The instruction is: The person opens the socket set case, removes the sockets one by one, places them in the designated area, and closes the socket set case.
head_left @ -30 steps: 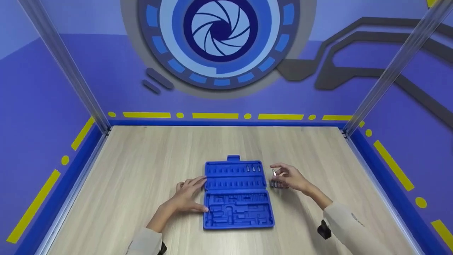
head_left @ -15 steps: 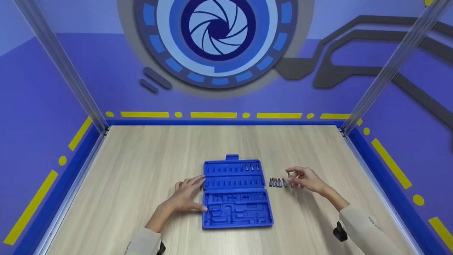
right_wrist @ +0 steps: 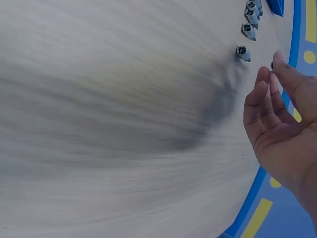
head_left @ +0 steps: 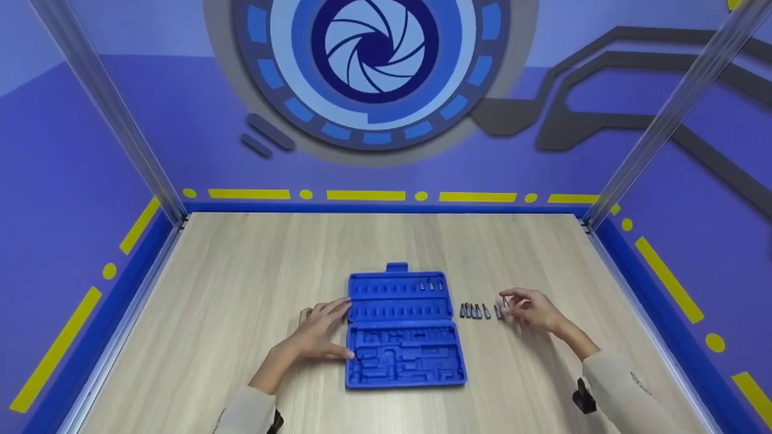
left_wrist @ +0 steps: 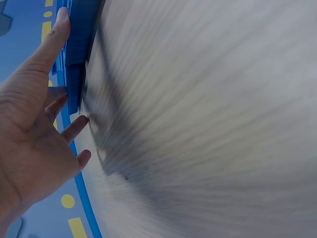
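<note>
An opened blue case (head_left: pixel 405 355) lies on the table, with three small metal bits (head_left: pixel 431 285) in the upper right slots of its lid. My left hand (head_left: pixel 316 334) rests at the case's left edge, fingers spread and straight; the left wrist view shows the thumb on the blue side wall (left_wrist: pixel 81 34). To the right of the case stands a row of several metal bits (head_left: pixel 473 311). At the row's right end my right hand (head_left: pixel 534 308) pinches one bit (head_left: pixel 505 301) between thumb and fingertips, mostly hidden by them in the right wrist view.
The wooden table (head_left: pixel 271 259) stretches around the case, bounded by blue side walls and a back wall (head_left: pixel 181 132). Metal posts (head_left: pixel 663 114) rise at the two back corners.
My right hand has moved right from beside the case, past the row, uncovering the bits there. One bit now stands apart at the row's right end. My left hand has stayed at the case.
</note>
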The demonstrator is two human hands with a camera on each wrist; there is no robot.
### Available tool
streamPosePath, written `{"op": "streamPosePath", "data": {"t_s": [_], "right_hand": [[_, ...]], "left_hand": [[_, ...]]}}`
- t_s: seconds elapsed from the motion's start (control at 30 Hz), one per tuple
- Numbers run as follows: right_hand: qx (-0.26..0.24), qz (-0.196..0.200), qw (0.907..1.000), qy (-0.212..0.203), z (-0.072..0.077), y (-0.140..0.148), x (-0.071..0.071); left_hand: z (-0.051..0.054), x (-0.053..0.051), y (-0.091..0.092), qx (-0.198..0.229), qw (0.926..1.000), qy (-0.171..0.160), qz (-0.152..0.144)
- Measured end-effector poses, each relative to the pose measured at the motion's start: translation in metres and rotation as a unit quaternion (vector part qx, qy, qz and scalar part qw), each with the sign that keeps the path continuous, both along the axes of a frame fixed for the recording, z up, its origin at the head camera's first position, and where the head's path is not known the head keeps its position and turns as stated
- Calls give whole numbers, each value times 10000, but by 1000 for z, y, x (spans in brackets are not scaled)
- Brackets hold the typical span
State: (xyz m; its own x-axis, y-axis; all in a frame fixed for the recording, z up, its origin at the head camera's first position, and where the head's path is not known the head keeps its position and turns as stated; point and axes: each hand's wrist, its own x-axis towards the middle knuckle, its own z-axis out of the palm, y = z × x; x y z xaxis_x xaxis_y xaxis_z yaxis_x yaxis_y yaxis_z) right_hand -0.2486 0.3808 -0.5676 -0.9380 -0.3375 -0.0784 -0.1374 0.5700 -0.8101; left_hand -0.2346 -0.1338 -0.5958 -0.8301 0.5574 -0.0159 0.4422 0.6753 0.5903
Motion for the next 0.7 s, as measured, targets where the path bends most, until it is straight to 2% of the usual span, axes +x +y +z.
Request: {"op": "streamPosePath", "data": {"t_s": [0.27,0.47,0.7], "right_hand": [[245,-7,9997,-83,-11,3,4],[641,26,9978,185,-19,3,5],[681,112,9969,377,-21,2,1]], "left_hand": [[-4,2,0,54,10000,-77,-8],[-3,2,-2,148,9999,-62,-65],[-2,0,-2,160,9998,-83,-8]]}}
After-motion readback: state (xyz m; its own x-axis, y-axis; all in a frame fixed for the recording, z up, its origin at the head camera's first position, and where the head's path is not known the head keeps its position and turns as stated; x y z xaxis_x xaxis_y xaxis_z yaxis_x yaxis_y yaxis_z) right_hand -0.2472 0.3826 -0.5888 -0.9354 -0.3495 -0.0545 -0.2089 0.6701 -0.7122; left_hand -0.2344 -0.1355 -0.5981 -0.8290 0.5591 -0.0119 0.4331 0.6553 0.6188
